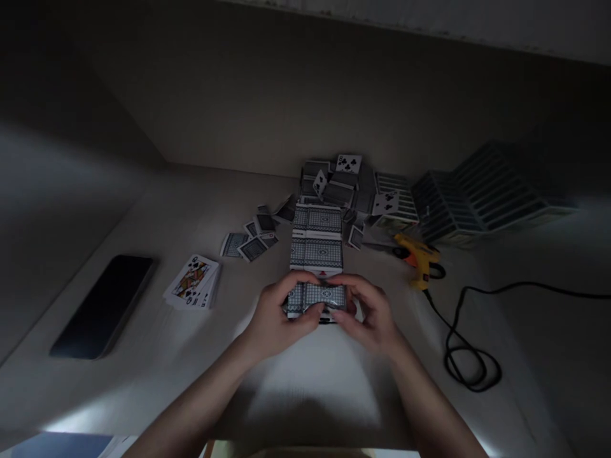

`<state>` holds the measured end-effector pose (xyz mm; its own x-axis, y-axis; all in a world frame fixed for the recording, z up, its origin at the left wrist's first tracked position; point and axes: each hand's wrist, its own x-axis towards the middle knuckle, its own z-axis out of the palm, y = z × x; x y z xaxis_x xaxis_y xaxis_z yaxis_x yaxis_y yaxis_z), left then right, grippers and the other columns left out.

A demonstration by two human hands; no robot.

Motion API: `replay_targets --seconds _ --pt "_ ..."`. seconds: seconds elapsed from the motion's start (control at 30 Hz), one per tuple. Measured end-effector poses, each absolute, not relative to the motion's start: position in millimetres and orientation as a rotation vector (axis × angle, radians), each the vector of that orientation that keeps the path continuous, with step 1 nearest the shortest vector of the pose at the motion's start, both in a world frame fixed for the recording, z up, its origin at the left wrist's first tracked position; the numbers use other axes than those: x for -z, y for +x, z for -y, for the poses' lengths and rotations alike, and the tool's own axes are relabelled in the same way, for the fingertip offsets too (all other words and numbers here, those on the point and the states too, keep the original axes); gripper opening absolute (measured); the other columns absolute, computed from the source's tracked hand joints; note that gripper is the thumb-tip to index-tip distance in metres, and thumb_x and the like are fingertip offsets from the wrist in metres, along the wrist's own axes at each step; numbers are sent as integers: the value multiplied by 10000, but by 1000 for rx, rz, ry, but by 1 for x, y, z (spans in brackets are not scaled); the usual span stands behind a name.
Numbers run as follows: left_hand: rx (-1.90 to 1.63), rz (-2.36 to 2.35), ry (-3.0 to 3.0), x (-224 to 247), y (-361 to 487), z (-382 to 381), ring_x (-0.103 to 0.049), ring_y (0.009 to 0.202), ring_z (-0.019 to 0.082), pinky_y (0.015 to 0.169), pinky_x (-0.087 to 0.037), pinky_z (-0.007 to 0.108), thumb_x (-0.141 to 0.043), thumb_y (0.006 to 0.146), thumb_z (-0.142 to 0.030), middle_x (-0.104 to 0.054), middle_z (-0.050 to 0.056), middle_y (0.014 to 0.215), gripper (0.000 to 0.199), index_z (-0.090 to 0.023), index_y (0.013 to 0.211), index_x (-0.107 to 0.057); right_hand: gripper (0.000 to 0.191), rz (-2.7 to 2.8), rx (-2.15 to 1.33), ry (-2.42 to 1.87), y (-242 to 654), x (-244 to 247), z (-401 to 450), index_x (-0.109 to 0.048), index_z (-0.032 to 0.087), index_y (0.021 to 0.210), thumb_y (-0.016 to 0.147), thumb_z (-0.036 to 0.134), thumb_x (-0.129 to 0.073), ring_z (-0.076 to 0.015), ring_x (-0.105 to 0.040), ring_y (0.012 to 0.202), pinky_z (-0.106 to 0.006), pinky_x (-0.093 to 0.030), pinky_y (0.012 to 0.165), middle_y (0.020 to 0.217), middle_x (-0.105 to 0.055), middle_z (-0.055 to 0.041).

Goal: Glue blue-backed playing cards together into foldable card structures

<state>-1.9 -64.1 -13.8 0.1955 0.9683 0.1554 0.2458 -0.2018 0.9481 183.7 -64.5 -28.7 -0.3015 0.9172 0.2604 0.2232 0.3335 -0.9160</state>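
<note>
A strip of joined playing cards (317, 252), backs up with a blue-grey pattern, runs away from me down the middle of the table. At its near end, my left hand (281, 313) pinches the left part of a patterned card piece (312, 296) between thumb and fingers. My right hand (365, 313) grips the same piece from the right, its thumb and fingertips close to the left ones. Both hands are closed on it, and the fingertips hide some of its surface. A small red mark shows just beyond the fingers.
Loose cards (341, 184) lie piled at the back, with more cards (254, 245) to the left. A fanned stack (195, 283) and a black phone (102, 306) are farther left. On the right are a yellow glue gun (420, 257), its black cord (461, 346) and ridged card structures (482, 191).
</note>
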Motion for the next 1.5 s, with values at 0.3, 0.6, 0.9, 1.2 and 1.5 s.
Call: replay_targets --seconds 0.3,0.6,0.9,1.2,1.5 --pt "-839 -1063 1699 -7 -17 56 -636 937 187 805 -514 285 -611 740 -161 -678 53 1061 362 -207 1098 -577 408 1325 -1149 -955 195 50 63 -552 212 1182 855 455 -534 -122 -419 529 -265 -369 511 594 -437 46" --pt "-778 -1079 1614 -13 -7 58 -632 806 150 683 -510 227 -593 724 -151 -667 23 970 347 -208 1061 -532 468 1320 -1241 -1052 191 51 68 -462 302 1326 872 365 -560 -114 -479 578 -248 -394 514 691 -489 40" --pt "-751 -1080 1742 -29 -8 48 -595 716 124 586 -469 182 -509 691 -85 -648 -3 912 336 -211 1000 -550 619 1113 -1263 -1146 184 51 63 -299 248 1435 896 500 -470 -127 -519 508 -270 -440 480 659 -562 33" --pt "-662 -784 1769 -34 -46 29 -638 923 213 758 -518 281 -580 753 -134 -633 62 1127 609 -272 1330 -442 539 833 -1196 -1298 199 78 41 -538 204 1135 875 635 -343 -185 -625 621 -310 -510 487 796 -645 -47" --pt "-635 -684 1527 -11 -71 15 -669 811 214 656 -533 297 -646 763 -271 -650 68 1174 697 -338 1405 -383 434 1038 -847 -1325 222 88 43 -603 234 1118 903 537 -378 -197 -619 804 -306 -466 572 982 -654 -71"
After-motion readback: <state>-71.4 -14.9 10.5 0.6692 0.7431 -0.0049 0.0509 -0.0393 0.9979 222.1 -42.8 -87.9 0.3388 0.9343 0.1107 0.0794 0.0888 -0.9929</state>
